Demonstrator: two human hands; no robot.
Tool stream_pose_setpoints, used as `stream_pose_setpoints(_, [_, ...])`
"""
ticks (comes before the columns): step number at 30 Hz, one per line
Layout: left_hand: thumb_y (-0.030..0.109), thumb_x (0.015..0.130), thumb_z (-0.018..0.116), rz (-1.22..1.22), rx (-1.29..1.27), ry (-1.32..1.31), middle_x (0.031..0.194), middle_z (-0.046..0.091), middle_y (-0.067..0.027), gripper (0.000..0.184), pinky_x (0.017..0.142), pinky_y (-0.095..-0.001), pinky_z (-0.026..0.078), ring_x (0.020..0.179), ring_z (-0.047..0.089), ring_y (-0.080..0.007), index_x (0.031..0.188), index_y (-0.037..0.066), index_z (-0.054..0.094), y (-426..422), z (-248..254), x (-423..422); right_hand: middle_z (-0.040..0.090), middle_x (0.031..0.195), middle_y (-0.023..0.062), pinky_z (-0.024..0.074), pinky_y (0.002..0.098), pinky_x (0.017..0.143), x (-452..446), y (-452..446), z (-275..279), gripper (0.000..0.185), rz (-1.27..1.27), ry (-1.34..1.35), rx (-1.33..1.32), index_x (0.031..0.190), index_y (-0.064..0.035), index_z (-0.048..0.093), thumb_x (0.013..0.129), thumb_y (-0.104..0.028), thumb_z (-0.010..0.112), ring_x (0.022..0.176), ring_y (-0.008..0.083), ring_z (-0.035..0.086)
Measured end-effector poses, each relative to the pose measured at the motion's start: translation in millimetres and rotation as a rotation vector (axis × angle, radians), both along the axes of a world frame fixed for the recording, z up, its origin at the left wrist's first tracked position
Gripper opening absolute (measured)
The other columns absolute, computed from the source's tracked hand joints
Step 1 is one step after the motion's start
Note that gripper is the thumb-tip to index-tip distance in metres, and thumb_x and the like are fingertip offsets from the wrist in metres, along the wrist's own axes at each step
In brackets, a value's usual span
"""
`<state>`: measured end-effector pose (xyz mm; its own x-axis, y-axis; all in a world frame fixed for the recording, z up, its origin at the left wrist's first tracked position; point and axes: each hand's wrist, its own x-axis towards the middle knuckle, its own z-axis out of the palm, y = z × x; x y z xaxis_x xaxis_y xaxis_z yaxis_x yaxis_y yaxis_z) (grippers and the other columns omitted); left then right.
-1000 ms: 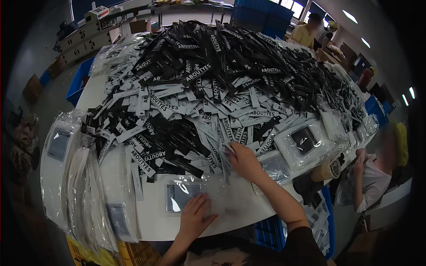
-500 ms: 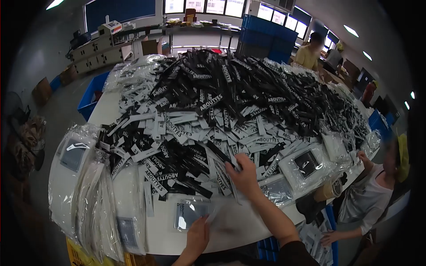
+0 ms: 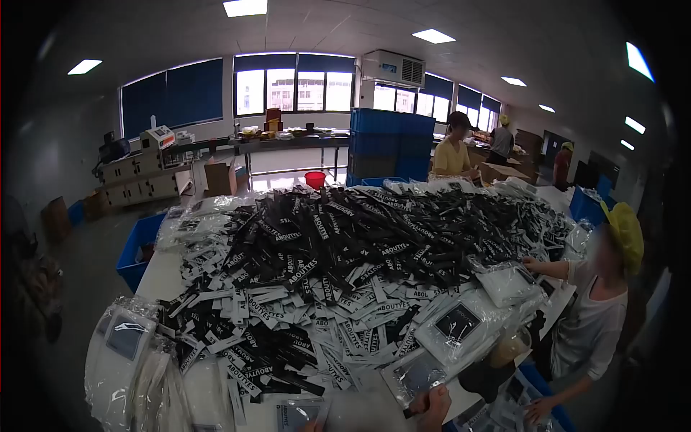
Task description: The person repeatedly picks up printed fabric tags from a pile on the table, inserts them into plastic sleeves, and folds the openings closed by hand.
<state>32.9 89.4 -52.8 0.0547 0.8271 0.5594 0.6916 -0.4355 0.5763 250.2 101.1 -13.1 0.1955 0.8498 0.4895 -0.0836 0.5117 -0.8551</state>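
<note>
My right hand (image 3: 434,409) is at the bottom edge with fingers curled closed. A small dark end shows beside its fingers; I cannot make out what it is. Just above lies a clear plastic bag (image 3: 412,374). Only a sliver of my left hand (image 3: 311,427) shows at the bottom edge, its fingers mostly hidden, near a small clear bag with a grey printed panel (image 3: 296,412). Ahead is a large heap of black strips (image 3: 317,230) and white strips (image 3: 324,317), many printed ABOUTYES.
Filled clear bags (image 3: 129,331) lie at left. A bag with a black label (image 3: 457,324) lies at right, by a cup (image 3: 507,347). A co-worker in a yellow cap (image 3: 622,234) stands at right, one hand (image 3: 540,410) over a blue bin. Blue crates (image 3: 389,144) are stacked behind the heap.
The view has tilted upward, showing more of the room. My right hand has left the strips and come back toward me, to the right. My left hand has nearly dropped out of view.
</note>
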Motion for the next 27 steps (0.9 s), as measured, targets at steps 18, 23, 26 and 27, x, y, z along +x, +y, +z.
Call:
stream_pose_setpoints(18, [0.008, 0.079, 0.055, 0.070, -0.547, 0.003, 0.085, 0.063, -0.0172, 0.022, 0.068, -0.0368, 0.050, 0.078, 0.063, -0.0299, 0.098, -0.002, 0.058, -81.2, 4.3, -44.0, 0.061, 0.080, 0.0117, 0.0449, 0.0262, 0.079, -50.8, -25.2, -29.0, 0.028, 0.589, -0.496, -0.727, 0.074, 0.0016, 0.061, 0.081, -0.024, 0.055, 0.084, 0.0160, 0.057])
stream_pose_setpoints(23, [0.009, 0.079, 0.055, 0.118, -0.669, -0.019, 0.083, 0.063, -0.0169, 0.022, 0.067, -0.0364, 0.051, 0.077, 0.063, -0.0290, 0.098, -0.001, 0.058, -104.1, 7.6, -64.9, 0.061, 0.080, 0.0113, 0.0459, 0.0255, 0.077, -63.7, -26.7, -33.9, 0.029, 0.780, -0.665, -0.884, 0.074, 0.0011, 0.061, 0.082, -0.026, 0.056, 0.082, 0.0158, 0.058])
stream_pose_setpoints(26, [0.009, 0.079, 0.055, 0.136, -0.735, -0.052, 0.083, 0.063, -0.0166, 0.021, 0.067, -0.0362, 0.051, 0.077, 0.064, -0.0284, 0.097, -0.001, 0.059, -112.7, 7.4, -69.4, 0.062, 0.083, 0.0109, 0.0474, 0.0252, 0.072, -65.8, -17.0, -42.5, 0.028, 0.871, -0.693, -0.980, 0.081, 0.0007, 0.061, 0.080, -0.027, 0.060, 0.079, 0.0162, 0.059])
stream_pose_setpoints(27, [0.009, 0.079, 0.055, 0.148, -0.743, -0.064, 0.082, 0.063, -0.0166, 0.021, 0.067, -0.0361, 0.051, 0.077, 0.064, -0.0282, 0.097, -0.001, 0.059, -109.7, 9.5, -73.6, 0.063, 0.085, 0.0105, 0.0487, 0.0250, 0.068, -68.2, -5.7, -43.5, 0.030, 0.925, -0.674, -1.032, 0.088, 0.0003, 0.062, 0.079, -0.028, 0.064, 0.077, 0.0166, 0.060])
